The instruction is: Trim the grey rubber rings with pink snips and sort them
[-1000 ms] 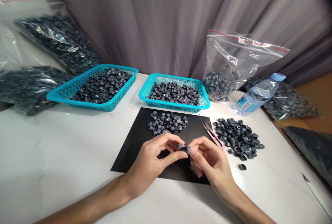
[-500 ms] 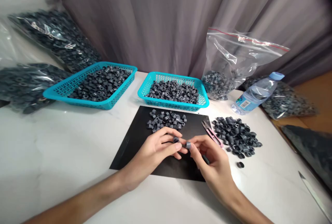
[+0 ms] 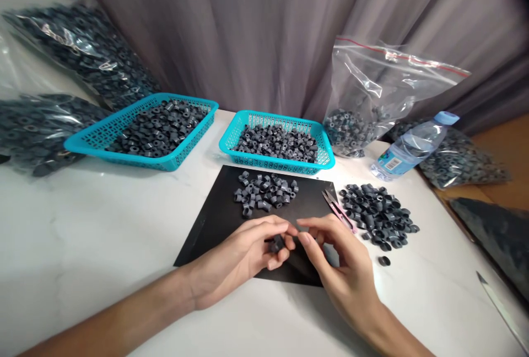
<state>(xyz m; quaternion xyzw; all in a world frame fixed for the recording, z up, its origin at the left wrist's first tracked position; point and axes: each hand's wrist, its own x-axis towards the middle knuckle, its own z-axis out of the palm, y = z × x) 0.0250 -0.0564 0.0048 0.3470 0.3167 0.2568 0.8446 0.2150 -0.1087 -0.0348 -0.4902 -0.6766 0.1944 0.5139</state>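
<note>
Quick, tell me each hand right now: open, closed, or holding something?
Left hand: partly closed, curled around at least one dark gray piece.
Right hand: partly curled; whether it holds anything cannot be told.

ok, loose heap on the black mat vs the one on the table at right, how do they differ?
- Size: the mat heap is smaller; the table heap is larger.
- Surface: the mat heap lies on the black mat; the table heap lies on the white table.
- Spread: the mat heap shows gaps; the table heap is packed more densely.
Shared: both are small, dark gray, ring-like parts.
</note>
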